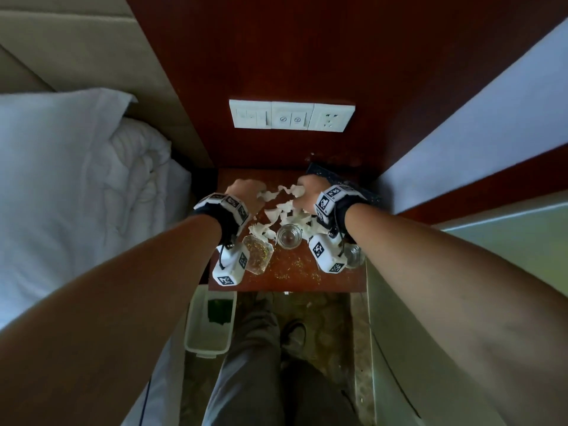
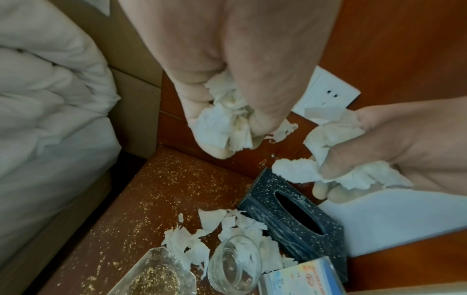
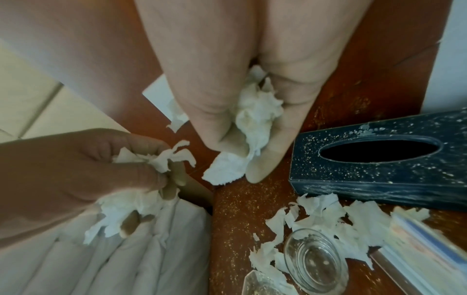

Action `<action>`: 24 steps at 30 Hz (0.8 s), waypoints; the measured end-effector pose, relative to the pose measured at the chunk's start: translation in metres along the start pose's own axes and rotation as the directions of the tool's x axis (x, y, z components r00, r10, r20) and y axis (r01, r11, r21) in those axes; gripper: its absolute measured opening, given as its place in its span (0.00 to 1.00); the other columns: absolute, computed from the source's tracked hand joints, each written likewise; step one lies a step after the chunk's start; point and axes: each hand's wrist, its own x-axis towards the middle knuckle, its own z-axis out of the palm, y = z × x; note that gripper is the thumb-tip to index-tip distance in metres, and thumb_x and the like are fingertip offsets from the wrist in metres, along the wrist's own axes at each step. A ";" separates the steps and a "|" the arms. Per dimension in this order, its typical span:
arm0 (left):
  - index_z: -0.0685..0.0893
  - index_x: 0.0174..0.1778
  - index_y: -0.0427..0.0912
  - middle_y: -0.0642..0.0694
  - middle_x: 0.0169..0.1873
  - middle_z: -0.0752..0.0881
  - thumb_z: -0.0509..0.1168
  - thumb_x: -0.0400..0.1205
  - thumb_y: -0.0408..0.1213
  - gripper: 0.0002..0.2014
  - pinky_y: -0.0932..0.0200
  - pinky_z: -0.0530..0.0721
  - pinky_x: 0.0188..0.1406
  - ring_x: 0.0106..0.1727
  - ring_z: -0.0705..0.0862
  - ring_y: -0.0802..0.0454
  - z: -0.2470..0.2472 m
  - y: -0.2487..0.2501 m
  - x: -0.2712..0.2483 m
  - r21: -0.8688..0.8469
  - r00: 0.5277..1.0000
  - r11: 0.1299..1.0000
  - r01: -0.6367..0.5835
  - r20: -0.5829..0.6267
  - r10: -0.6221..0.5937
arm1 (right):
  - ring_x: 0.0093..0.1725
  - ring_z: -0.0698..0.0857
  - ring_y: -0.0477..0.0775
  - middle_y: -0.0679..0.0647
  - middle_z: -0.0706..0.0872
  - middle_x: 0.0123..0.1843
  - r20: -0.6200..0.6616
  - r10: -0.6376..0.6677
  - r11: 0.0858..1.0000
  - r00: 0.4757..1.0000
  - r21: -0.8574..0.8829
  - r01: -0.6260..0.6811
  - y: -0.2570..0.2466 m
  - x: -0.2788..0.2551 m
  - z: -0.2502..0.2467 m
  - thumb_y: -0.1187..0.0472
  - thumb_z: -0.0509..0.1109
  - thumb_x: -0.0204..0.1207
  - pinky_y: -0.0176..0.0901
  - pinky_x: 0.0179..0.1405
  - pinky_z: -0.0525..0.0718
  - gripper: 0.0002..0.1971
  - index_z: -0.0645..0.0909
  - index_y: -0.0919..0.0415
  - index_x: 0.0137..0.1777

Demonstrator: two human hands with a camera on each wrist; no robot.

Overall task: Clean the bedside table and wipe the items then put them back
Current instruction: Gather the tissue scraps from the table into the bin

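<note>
Now | my left hand [image 2: 227, 65] clenched on torn tissue [image 2: 222, 123] | right hand [image 3: 240, 79] clenched likewise (separate wad [image 3: 255, 119]) | scraps [image 1: 284, 210] litter bedside table [image 1: 295, 281], beside tissue box [image 3: 379, 159].

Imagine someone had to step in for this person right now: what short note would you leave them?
Left hand: clutches a wad of torn white tissue scraps.
Right hand: clutches a similar wad.
On the brown wooden bedside table: more loose scraps, a dark speckled tissue box, two clear round glasses, a clear faceted glass dish with yellowish crumbs in it, crumbs over the top.
Done: some scraps gathered.
Left: bin the rest, perhaps in the white bin on the floor; wipe table and items; put them back.
</note>
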 end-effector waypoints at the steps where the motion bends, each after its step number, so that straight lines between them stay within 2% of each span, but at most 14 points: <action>1: 0.78 0.73 0.43 0.39 0.64 0.84 0.59 0.88 0.38 0.17 0.56 0.84 0.47 0.54 0.86 0.44 -0.004 0.007 -0.011 0.022 1.000 1.000 -0.008 -0.015 0.009 | 0.50 0.83 0.58 0.55 0.81 0.49 -0.026 -0.008 1.000 1.000 0.003 0.008 0.000 -0.012 -0.004 0.57 0.71 0.77 0.38 0.28 0.71 0.10 0.77 0.59 0.54; 4: 0.79 0.74 0.45 0.39 0.66 0.83 0.59 0.88 0.39 0.18 0.55 0.82 0.52 0.61 0.85 0.41 -0.012 0.028 -0.044 0.054 0.999 0.998 -0.010 -0.040 0.012 | 0.59 0.84 0.59 0.59 0.84 0.64 -0.077 -0.025 0.999 0.997 0.042 0.028 0.002 -0.050 -0.018 0.60 0.69 0.79 0.39 0.42 0.77 0.20 0.77 0.61 0.70; 5: 0.78 0.75 0.45 0.40 0.66 0.83 0.60 0.88 0.40 0.18 0.56 0.82 0.53 0.63 0.85 0.41 -0.015 0.035 -0.053 0.063 0.999 0.998 -0.014 -0.042 0.016 | 0.61 0.84 0.60 0.59 0.83 0.66 -0.096 -0.033 0.998 0.995 0.051 0.038 0.003 -0.060 -0.022 0.61 0.69 0.80 0.40 0.44 0.77 0.20 0.77 0.61 0.72; 7: 0.80 0.73 0.45 0.40 0.65 0.84 0.60 0.88 0.41 0.17 0.56 0.82 0.52 0.62 0.85 0.41 -0.019 0.048 -0.070 0.082 0.999 0.996 -0.021 -0.048 0.025 | 0.61 0.84 0.60 0.57 0.85 0.61 -0.109 -0.022 0.998 0.994 0.063 0.029 0.006 -0.082 -0.029 0.61 0.68 0.80 0.41 0.45 0.77 0.12 0.82 0.57 0.62; 9: 0.82 0.68 0.43 0.39 0.62 0.85 0.59 0.87 0.41 0.16 0.55 0.82 0.47 0.58 0.86 0.41 -0.027 0.065 -0.088 0.120 0.996 0.992 -0.047 -0.064 0.055 | 0.63 0.84 0.61 0.56 0.81 0.54 -0.119 -0.006 0.997 0.993 0.070 0.014 0.008 -0.106 -0.036 0.60 0.68 0.79 0.40 0.45 0.76 0.04 0.80 0.49 0.46; 10: 0.82 0.68 0.42 0.39 0.61 0.85 0.58 0.87 0.40 0.16 0.55 0.82 0.46 0.58 0.85 0.41 -0.029 0.075 -0.098 0.139 0.996 0.989 -0.053 -0.057 0.061 | 0.63 0.84 0.62 0.58 0.81 0.54 -0.115 0.012 0.996 0.993 0.084 -0.002 0.009 -0.120 -0.038 0.59 0.68 0.79 0.39 0.45 0.76 0.03 0.80 0.50 0.46; 12: 0.81 0.69 0.40 0.39 0.62 0.84 0.58 0.87 0.40 0.16 0.54 0.82 0.47 0.59 0.85 0.41 -0.033 0.094 -0.115 0.159 0.995 0.984 -0.077 -0.051 0.086 | 0.61 0.85 0.62 0.60 0.85 0.62 -0.136 0.053 0.993 0.989 0.110 -0.038 0.013 -0.144 -0.040 0.59 0.69 0.79 0.37 0.45 0.75 0.13 0.83 0.59 0.62; 13: 0.81 0.69 0.41 0.40 0.63 0.84 0.59 0.87 0.40 0.17 0.54 0.83 0.48 0.59 0.85 0.41 -0.033 0.103 -0.123 0.167 0.993 0.981 -0.096 -0.047 0.106 | 0.60 0.85 0.62 0.59 0.85 0.63 -0.140 0.062 0.993 0.988 0.110 -0.047 0.014 -0.158 -0.041 0.59 0.68 0.79 0.37 0.44 0.75 0.16 0.82 0.61 0.65; 14: 0.80 0.70 0.41 0.41 0.64 0.83 0.61 0.86 0.42 0.17 0.54 0.83 0.49 0.59 0.85 0.41 -0.035 0.111 -0.131 0.181 0.991 0.976 -0.121 -0.038 0.130 | 0.58 0.85 0.62 0.58 0.86 0.59 -0.146 0.075 0.993 0.986 0.105 -0.060 0.014 -0.171 -0.044 0.59 0.68 0.78 0.37 0.42 0.76 0.14 0.83 0.60 0.62; 16: 0.82 0.64 0.41 0.43 0.62 0.85 0.63 0.85 0.47 0.17 0.54 0.83 0.50 0.58 0.85 0.42 -0.035 0.125 -0.142 0.205 0.978 0.958 -0.201 -0.006 0.206 | 0.46 0.85 0.60 0.52 0.84 0.44 -0.139 0.114 0.991 0.984 0.087 -0.102 0.018 -0.194 -0.046 0.59 0.65 0.78 0.36 0.32 0.74 0.05 0.80 0.52 0.40; 18: 0.82 0.56 0.42 0.44 0.56 0.86 0.65 0.83 0.51 0.15 0.53 0.83 0.49 0.54 0.84 0.44 -0.036 0.140 -0.154 0.232 0.961 0.934 -0.273 0.022 0.276 | 0.37 0.81 0.55 0.48 0.79 0.36 -0.171 0.158 0.986 0.972 0.082 -0.146 0.023 -0.215 -0.047 0.61 0.64 0.77 0.37 0.24 0.68 0.14 0.68 0.48 0.30; 20: 0.82 0.51 0.43 0.45 0.49 0.86 0.67 0.81 0.53 0.15 0.53 0.83 0.47 0.53 0.86 0.43 -0.034 0.153 -0.166 0.263 0.939 0.903 -0.339 0.036 0.342 | 0.37 0.81 0.55 0.50 0.80 0.36 -0.202 0.207 0.977 0.957 0.085 -0.193 0.026 -0.240 -0.045 0.63 0.63 0.76 0.38 0.26 0.70 0.12 0.71 0.51 0.31; 22: 0.82 0.47 0.44 0.45 0.46 0.85 0.70 0.79 0.53 0.15 0.54 0.83 0.45 0.52 0.87 0.41 -0.031 0.161 -0.182 0.274 0.915 0.876 -0.397 0.043 0.402 | 0.41 0.83 0.56 0.52 0.83 0.40 -0.241 0.249 0.968 0.938 0.088 -0.234 0.026 -0.265 -0.042 0.64 0.63 0.76 0.40 0.33 0.76 0.06 0.78 0.57 0.39; 24: 0.85 0.52 0.41 0.42 0.49 0.87 0.70 0.79 0.51 0.17 0.51 0.85 0.49 0.53 0.86 0.40 -0.026 0.168 -0.198 0.293 0.883 0.838 -0.461 0.061 0.465 | 0.44 0.83 0.57 0.52 0.82 0.42 -0.270 0.299 0.954 0.915 0.110 -0.279 0.027 -0.288 -0.034 0.65 0.64 0.75 0.42 0.37 0.78 0.02 0.77 0.58 0.44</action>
